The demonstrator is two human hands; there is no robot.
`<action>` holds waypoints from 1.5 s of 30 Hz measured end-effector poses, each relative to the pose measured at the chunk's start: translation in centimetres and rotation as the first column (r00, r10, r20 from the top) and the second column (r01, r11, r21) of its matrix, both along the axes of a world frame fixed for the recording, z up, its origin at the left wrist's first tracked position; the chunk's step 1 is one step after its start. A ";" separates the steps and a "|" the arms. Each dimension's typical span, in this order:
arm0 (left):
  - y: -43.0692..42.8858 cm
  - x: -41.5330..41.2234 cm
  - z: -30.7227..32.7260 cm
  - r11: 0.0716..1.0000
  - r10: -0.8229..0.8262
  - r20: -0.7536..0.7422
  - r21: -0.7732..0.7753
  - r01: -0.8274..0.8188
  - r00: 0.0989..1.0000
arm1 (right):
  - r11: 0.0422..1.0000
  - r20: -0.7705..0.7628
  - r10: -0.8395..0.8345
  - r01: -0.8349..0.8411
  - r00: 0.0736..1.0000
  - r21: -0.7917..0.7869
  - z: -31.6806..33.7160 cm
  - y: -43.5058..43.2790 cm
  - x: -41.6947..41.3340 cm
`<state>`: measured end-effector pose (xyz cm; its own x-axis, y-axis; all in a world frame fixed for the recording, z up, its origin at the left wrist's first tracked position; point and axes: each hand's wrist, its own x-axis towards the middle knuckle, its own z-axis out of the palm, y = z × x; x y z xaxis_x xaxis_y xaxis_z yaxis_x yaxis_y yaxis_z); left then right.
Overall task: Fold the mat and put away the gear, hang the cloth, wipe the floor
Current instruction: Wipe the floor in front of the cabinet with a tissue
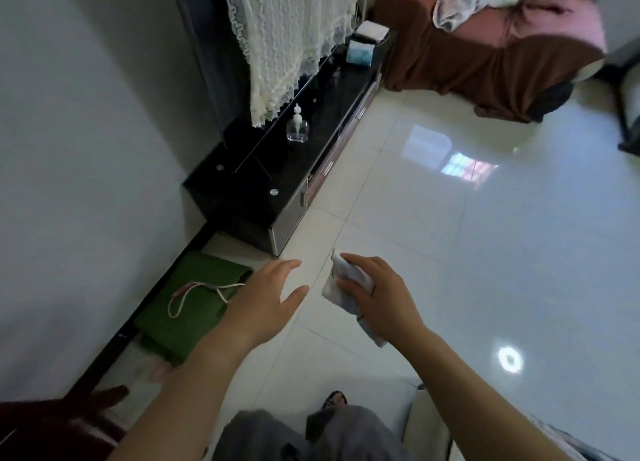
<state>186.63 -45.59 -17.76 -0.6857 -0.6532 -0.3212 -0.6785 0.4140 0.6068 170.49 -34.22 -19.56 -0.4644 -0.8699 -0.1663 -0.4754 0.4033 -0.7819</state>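
So the right hand (pixel 377 294) grips a white cloth (pixel 333 289), left hand (pixel 266 301) is spread open, holding nothing. Folded green mat (pixel 194 315) with a cord (pixel 221 287) lies just beside the black cabinet (pixel 263 173).

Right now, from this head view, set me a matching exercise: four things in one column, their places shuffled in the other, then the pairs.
1 green mat
2 white cloth
3 clear bottle
4 lace cover

A on the black cabinet
B gripped in the right hand
C folded on the floor beside the wall
D hanging above the cabinet

Pairs: 1-C, 2-B, 3-A, 4-D
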 end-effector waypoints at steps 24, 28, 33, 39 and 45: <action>-24.3 -16.4 0.0 0.971 -0.237 -0.002 -0.024 0.237 0.972 | 0.975 0.035 -0.217 0.216 0.975 0.047 0.2 -20.7 -13.3; -25.7 -20.5 -0.2 0.954 -0.300 -0.010 -0.028 0.300 0.954 | 0.969 -0.002 -0.244 0.244 0.970 0.042 0.5 -21.4 -16.0; -25.7 -27.0 -0.9 0.922 -0.387 -0.001 -0.028 0.387 0.922 | 0.953 -0.001 -0.297 0.297 0.955 0.052 0.2 -20.7 -21.8; -23.7 -37.5 -1.8 0.923 -0.383 0.021 -0.024 0.383 0.924 | 0.955 0.008 -0.293 0.293 0.956 0.056 -0.6 -18.5 -32.5; -19.7 -49.7 -1.7 0.913 -0.408 0.022 -0.022 0.408 0.913 | 0.944 -0.026 -0.327 0.328 0.945 0.024 0.2 -14.5 -44.8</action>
